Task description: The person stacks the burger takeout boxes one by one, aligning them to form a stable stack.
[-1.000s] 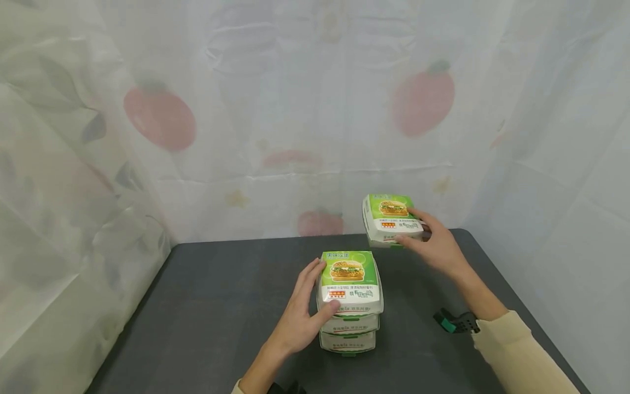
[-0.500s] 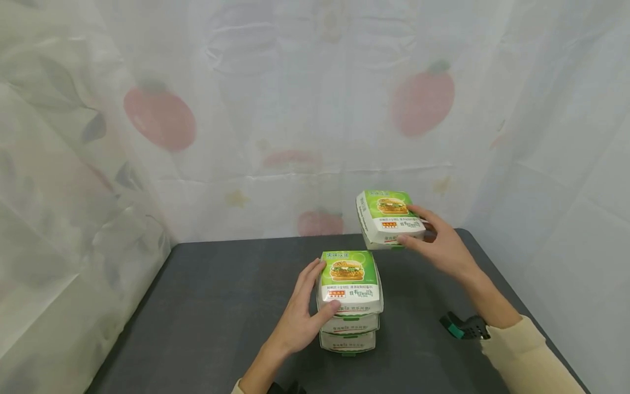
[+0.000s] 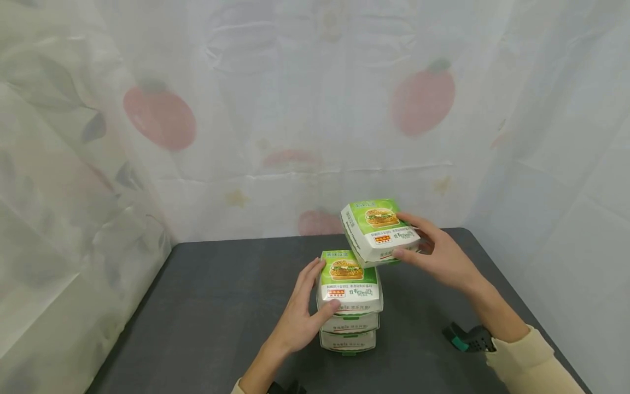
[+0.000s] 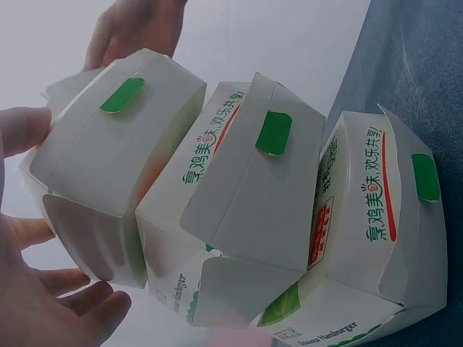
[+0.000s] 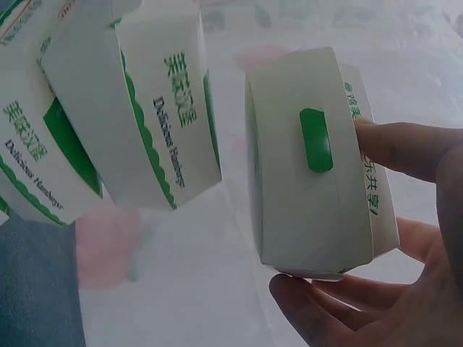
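Observation:
A stack of three hamburger boxes (image 3: 350, 293), green and white with a burger picture on the lid, stands on the dark table. My left hand (image 3: 297, 317) holds the top box from its left side, thumb at the front edge and fingers along the far left. In the left wrist view, the thumb and fingertips lie against that top box (image 4: 90, 152). Over the stack's back right corner, my right hand (image 3: 440, 254) grips another hamburger box (image 3: 376, 232), tilted and overlapping the top lid in the head view. The right wrist view shows this box (image 5: 304, 210) pinched between thumb and fingers.
The dark table (image 3: 221, 306) ends at a pale curtain (image 3: 246, 137) printed with red fruit behind it. Curtain also hangs at the left and right sides. A black wrist strap (image 3: 470, 336) sits near the right sleeve.
My right hand has brought its hamburger box left and nearer, from behind the stack to over its back right corner, and the box has tilted. The left hand and the stack have stayed put.

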### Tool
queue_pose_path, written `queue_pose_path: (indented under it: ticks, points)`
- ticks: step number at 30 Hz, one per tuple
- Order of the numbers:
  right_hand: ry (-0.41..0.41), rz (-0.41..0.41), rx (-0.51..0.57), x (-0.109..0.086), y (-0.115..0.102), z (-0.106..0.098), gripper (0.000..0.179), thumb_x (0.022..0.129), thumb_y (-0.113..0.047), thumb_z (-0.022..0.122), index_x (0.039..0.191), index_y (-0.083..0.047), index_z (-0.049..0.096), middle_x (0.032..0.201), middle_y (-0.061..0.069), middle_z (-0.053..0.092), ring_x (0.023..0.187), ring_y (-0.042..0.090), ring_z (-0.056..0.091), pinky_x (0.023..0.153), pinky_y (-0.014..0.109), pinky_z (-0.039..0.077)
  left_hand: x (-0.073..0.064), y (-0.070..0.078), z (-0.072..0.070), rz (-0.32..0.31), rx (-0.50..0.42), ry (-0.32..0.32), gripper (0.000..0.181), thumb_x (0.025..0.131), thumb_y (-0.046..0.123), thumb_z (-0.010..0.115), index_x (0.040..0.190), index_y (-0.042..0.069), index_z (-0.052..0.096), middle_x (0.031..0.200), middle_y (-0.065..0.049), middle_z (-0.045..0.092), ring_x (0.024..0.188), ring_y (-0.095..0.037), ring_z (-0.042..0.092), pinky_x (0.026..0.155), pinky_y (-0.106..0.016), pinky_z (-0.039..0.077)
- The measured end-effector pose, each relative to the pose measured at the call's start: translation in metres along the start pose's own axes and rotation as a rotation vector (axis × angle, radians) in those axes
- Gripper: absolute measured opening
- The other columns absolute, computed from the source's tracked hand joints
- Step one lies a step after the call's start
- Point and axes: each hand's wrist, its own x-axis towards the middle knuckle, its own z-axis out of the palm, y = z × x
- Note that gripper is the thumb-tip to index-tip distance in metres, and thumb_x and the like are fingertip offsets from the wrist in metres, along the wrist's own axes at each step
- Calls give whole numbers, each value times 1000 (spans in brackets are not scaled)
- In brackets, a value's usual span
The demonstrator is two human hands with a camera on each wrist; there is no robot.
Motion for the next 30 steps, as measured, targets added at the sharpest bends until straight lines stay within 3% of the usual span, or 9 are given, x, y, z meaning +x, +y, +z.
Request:
queue_pose_path:
  ticks: [17, 23, 30]
  points:
    - [-67, -81, -5, -11, 1, 18, 70, 96, -15, 73, 158, -18, 39, 149, 7, 45, 118, 15, 56, 97, 29, 49, -2, 0, 1, -5, -16, 0, 75, 99, 31, 67, 162, 27, 27, 167, 2, 15, 147, -28, 31, 109, -66, 30]
    - [-54, -77, -30, -14, -4, 22, 77, 94, -19, 75, 159, -21, 35, 152, 4, 44, 116, 14, 55, 94, 36, 50, -1, 0, 1, -14, -23, -1, 76, 98, 32, 68, 162, 25, 27, 167, 2, 14, 148, -27, 29, 109, -65, 30]
    - [-29, -64, -56, -15, -6, 25, 78, 94, -21, 76, 160, -25, 33, 150, 1, 45, 119, 14, 53, 93, 36, 50, -1, 0, -1, -11, -9, 3, 79, 97, 32, 69, 162, 24, 26, 167, 4, 14, 147, -26, 31, 110, -65, 30]
